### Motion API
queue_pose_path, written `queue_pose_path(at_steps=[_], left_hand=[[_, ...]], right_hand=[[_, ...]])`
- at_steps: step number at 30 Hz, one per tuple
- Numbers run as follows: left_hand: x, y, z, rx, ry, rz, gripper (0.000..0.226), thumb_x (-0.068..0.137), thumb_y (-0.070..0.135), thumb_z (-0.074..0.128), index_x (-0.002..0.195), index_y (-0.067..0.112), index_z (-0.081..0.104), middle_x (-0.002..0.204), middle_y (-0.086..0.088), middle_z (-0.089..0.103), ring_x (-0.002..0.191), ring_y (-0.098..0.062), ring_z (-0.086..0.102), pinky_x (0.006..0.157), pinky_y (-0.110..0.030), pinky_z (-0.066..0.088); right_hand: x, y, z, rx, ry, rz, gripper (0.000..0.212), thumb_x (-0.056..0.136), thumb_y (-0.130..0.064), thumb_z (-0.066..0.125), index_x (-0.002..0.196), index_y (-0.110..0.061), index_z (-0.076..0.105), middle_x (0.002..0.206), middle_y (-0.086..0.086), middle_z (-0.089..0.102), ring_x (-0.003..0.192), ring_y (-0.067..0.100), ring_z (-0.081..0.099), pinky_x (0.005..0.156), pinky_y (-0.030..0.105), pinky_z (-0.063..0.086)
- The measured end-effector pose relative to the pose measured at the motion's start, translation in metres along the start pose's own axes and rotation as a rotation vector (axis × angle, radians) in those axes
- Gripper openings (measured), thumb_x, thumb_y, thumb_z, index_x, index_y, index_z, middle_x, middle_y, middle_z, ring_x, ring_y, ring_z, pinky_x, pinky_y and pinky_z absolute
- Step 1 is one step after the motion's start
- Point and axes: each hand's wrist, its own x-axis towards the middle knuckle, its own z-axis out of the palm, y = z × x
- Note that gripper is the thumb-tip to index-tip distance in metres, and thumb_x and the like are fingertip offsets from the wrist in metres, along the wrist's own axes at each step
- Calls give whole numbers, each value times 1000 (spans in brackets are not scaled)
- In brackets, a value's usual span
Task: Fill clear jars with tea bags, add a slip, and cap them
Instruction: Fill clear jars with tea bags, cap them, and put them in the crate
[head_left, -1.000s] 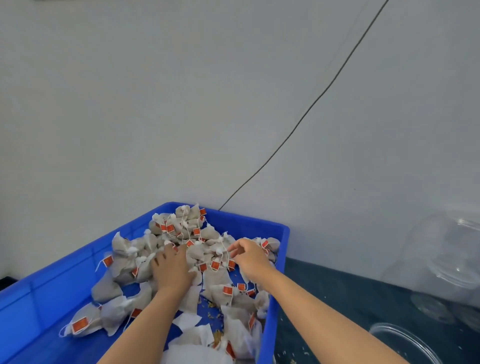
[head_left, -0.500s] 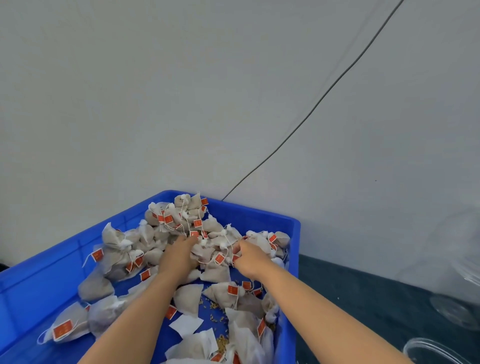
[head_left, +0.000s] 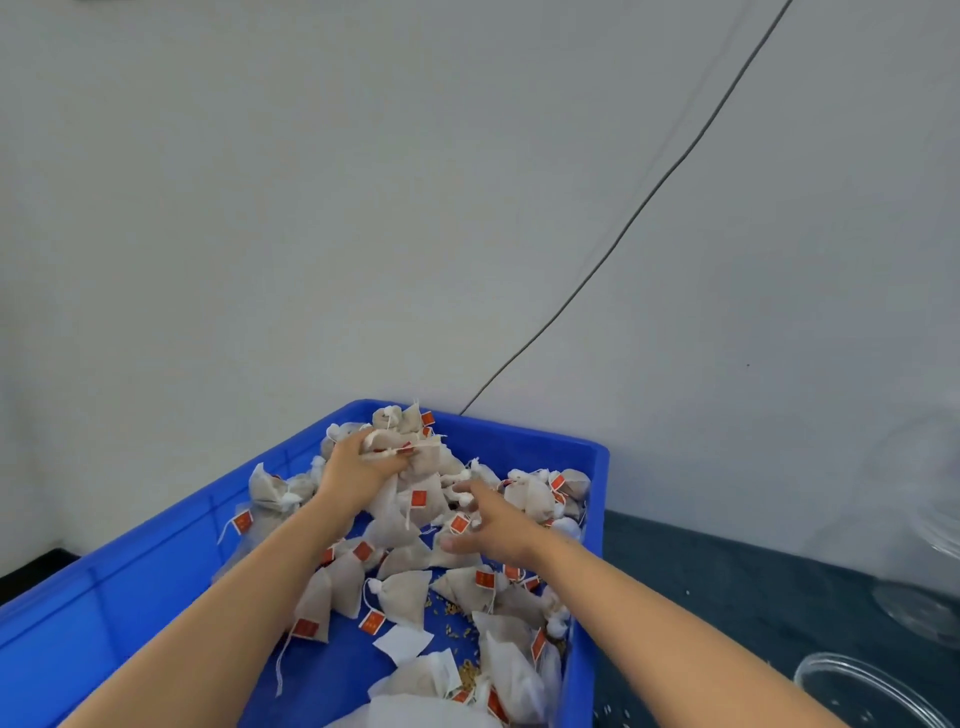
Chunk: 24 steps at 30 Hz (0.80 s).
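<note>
A blue plastic bin (head_left: 519, 439) holds a heap of pyramid tea bags (head_left: 410, 592) with red tags on strings. My left hand (head_left: 358, 470) is at the far end of the heap, its fingers curled round a bunch of tea bags (head_left: 400, 441). My right hand (head_left: 493, 525) hovers just right of it over the bags, fingers spread and relaxed, holding nothing. A clear jar (head_left: 919, 519) stands at the right edge, faint against the wall. A clear round lid or rim (head_left: 862, 691) lies at the bottom right.
The bin sits on a dark mat (head_left: 727, 597) against a grey wall. A thin black cable (head_left: 623, 228) runs diagonally up the wall from behind the bin. Loose grains (head_left: 457, 618) and a white paper slip (head_left: 402, 642) lie on the bin floor.
My left hand has reached farther back into the heap and closed on a bunch of tea bags. My right hand has let go and opened, drifting slightly right.
</note>
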Motion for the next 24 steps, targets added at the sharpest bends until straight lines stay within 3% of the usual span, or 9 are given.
queue_pose_path(at_steps=[2, 4, 6, 8, 10, 14, 16, 19, 24], left_hand=[[-8, 10, -3, -168, 4, -63, 9, 86, 18, 70, 84, 25, 64, 79, -2, 68, 78, -19, 65, 64, -30, 52], [-16, 18, -5, -322, -4, -119, 6, 86, 16, 69, 84, 19, 65, 65, 2, 69, 65, -13, 67, 51, -25, 52], [-24, 27, -6, -425, -53, -145, 3, 89, 16, 67, 90, 15, 65, 63, 3, 70, 63, -13, 68, 52, -27, 53], [-32, 37, -6, -506, -95, -167, 6, 91, 16, 64, 89, 11, 65, 66, -3, 71, 62, -16, 68, 55, -29, 54], [-41, 50, -4, -589, -138, -205, 13, 92, 17, 62, 84, 8, 63, 62, -6, 68, 52, -14, 66, 48, -24, 52], [-62, 74, 0, -697, -203, -252, 13, 93, 16, 59, 83, 9, 60, 61, -5, 67, 50, -14, 65, 46, -24, 53], [-73, 86, 4, -735, -217, -265, 14, 93, 15, 57, 81, 10, 57, 60, -5, 64, 48, -13, 63, 45, -23, 52], [-93, 108, 14, -790, -242, -282, 17, 94, 15, 55, 78, 9, 56, 59, -6, 62, 49, -13, 62, 45, -22, 52], [-122, 137, 32, -857, -264, -247, 6, 92, 16, 56, 89, 11, 55, 80, -11, 56, 72, -22, 57, 78, -40, 51]], right_hand=[[-5, -7, 4, 79, -38, -23, 73, 83, -34, 73, 142, -28, 32, 140, -2, 43, 124, 17, 48, 101, 37, 46], [-9, -16, 5, 237, -43, -80, 58, 84, -31, 73, 132, -32, 41, 125, -8, 53, 114, 7, 56, 90, 30, 53], [-15, -25, 4, 421, -9, -109, 48, 87, -22, 70, 124, -32, 43, 114, -6, 58, 103, 7, 62, 81, 28, 58], [-24, -32, 2, 536, 29, -107, 49, 88, -17, 68, 129, -25, 43, 120, 4, 58, 108, 18, 62, 84, 37, 58], [-36, -39, -2, 567, 54, -127, 45, 90, -16, 66, 129, -21, 47, 124, 10, 58, 110, 24, 61, 85, 40, 58], [-70, -52, -15, 612, 113, -121, 35, 92, -24, 64, 124, -20, 52, 120, 10, 61, 103, 21, 64, 82, 37, 59], [-87, -56, -19, 677, 102, -63, 49, 89, -31, 66, 131, -23, 43, 122, 6, 59, 103, 21, 64, 89, 44, 56], [-114, -60, -18, 774, 58, 4, 88, 73, -43, 76, 143, -30, 23, 135, 3, 51, 110, 27, 59, 97, 53, 49], [-160, -65, -18, 1069, -5, -99, 81, 70, -26, 80, 137, -24, 35, 131, 11, 59, 108, 33, 64, 83, 51, 56]])
